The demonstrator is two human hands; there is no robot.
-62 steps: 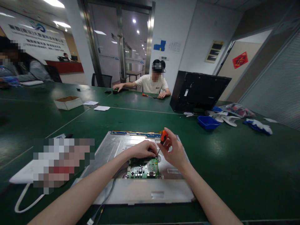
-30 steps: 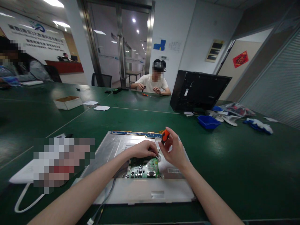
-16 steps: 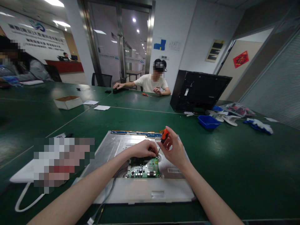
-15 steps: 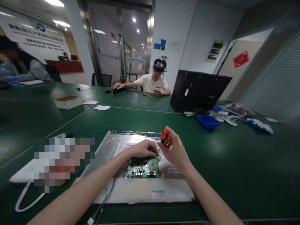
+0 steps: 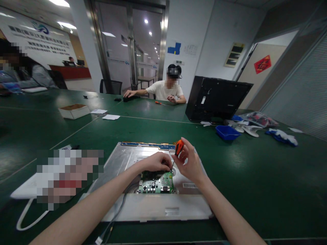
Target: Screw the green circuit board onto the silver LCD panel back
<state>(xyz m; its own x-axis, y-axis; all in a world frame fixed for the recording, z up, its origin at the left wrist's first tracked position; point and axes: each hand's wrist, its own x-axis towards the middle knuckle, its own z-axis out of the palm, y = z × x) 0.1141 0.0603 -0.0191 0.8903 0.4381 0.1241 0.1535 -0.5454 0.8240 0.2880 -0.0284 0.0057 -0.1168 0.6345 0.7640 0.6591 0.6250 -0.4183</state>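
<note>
A screwdriver (image 5: 179, 147) with an orange and black handle is held in my right hand (image 5: 190, 163), its thin shaft slanting down to the upper right corner of a green circuit board (image 5: 156, 183). Beside the shaft, my left hand (image 5: 159, 161) has its fingers closed together at that same corner; whatever they pinch is hidden. The board lies on the metal back of a display panel (image 5: 148, 207), flat on the green table. A blue strip board (image 5: 143, 145) runs along the panel's far edge. A grey cable (image 5: 119, 212) trails off the near left side.
On the left lie a white bag (image 5: 25, 187) and an open carton (image 5: 74, 111). A black monitor housing (image 5: 217, 98), blue tray (image 5: 227, 133) and gloves (image 5: 282, 136) are at the right. Across the table (image 5: 255, 190) sits a person (image 5: 167, 89) near another screwdriver (image 5: 158, 102).
The screwdriver handle has turned slightly in my right hand, showing more orange. Both hands otherwise stay in place.
</note>
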